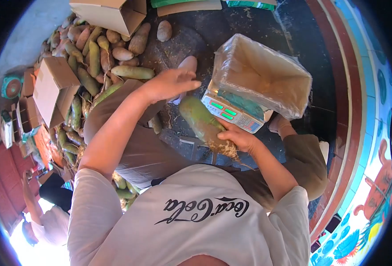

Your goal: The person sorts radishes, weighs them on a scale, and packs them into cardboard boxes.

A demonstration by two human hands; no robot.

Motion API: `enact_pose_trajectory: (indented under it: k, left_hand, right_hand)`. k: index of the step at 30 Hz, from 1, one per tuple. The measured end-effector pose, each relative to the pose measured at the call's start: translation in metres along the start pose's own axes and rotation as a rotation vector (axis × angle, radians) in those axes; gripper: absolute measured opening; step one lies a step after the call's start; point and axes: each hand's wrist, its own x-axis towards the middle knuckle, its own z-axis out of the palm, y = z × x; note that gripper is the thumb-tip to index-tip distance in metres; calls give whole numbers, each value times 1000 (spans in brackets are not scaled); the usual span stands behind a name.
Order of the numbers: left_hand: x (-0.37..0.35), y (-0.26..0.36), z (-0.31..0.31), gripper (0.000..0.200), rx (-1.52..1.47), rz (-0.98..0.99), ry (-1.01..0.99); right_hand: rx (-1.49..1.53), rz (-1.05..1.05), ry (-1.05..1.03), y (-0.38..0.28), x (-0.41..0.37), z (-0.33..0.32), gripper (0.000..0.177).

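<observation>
Head view: right hand [241, 139] closed round rooty end of long green-white radish [199, 120], which slants just beside front edge of scale [231, 113], over dark floor [196, 35]. Left hand [171, 83] open, fingers spread, holding nothing, hovering over radish's far end. Judgement: one-end grip looks weak (thick, tapered root). Cup far end with left hand and keep roots off thin plastic liner [267, 75].

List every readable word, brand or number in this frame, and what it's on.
"Coca-Cola": on the white shirt, upside down in view.
Green digits on the scale: too blurred to read; its key labels are too small.
No readable print on the boxes.
No text on the radish in the right hand.
</observation>
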Motion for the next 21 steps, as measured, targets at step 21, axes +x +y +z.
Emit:
enact_pose_trajectory:
  k: [21]
  left_hand:
    - [-91, -26, 63, 50, -896, -132, 545]
  right_hand:
    - [-445, -465, 548, 39, 32, 74, 37]
